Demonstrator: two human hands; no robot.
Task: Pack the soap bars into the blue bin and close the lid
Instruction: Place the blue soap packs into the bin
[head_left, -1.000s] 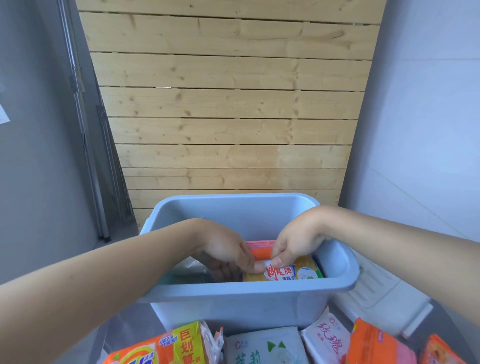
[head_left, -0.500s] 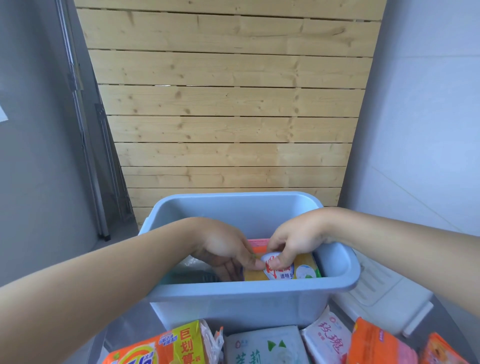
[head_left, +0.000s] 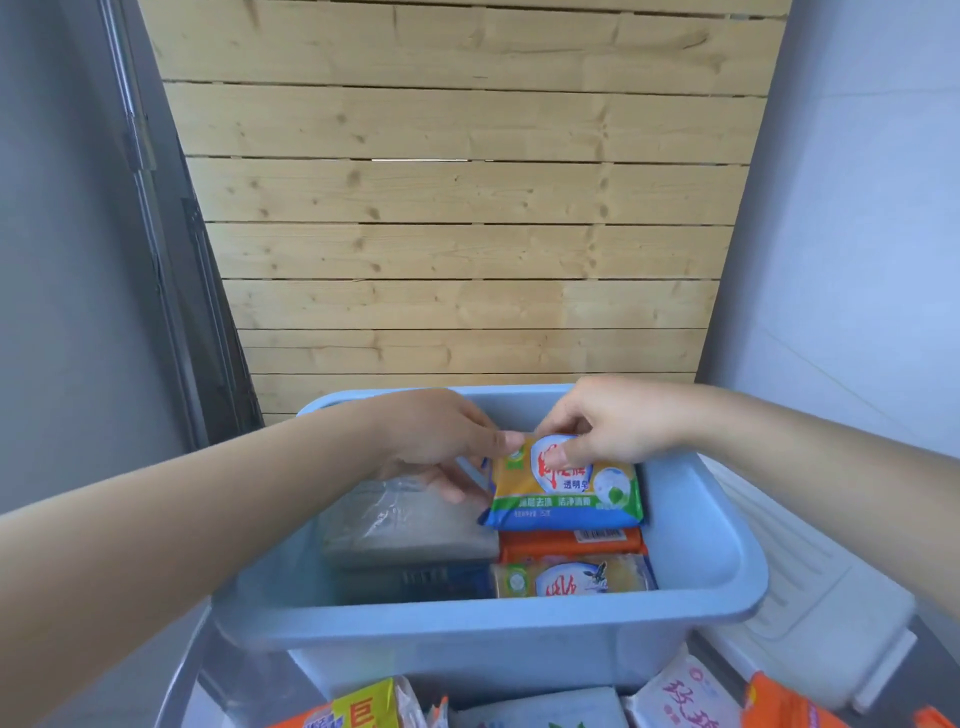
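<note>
The blue bin (head_left: 717, 551) stands in front of me with its top uncovered. Both hands reach over it. My right hand (head_left: 608, 426) pinches the top edge of a yellow-and-blue soap bar (head_left: 566, 493), lifted above the stack at the bin's right. My left hand (head_left: 441, 441) touches that bar's left corner with thumb and fingers. Below it lie an orange soap bar (head_left: 571, 543) and another yellow soap bar (head_left: 571, 577). A clear-wrapped grey pack (head_left: 405, 525) fills the bin's left side.
The white lid (head_left: 810, 587) lies right of the bin. Several wrapped soap bars sit along the near edge: an orange-yellow one (head_left: 358, 709), a white one (head_left: 535, 714), a pink-lettered one (head_left: 685, 696) and an orange one (head_left: 784, 706). A wooden slat wall (head_left: 457, 208) rises behind.
The yellow-and-blue soap bar has come up from low inside the bin to near rim height, both hands rising with it. The view has tilted down, showing more of the bin's inside.
</note>
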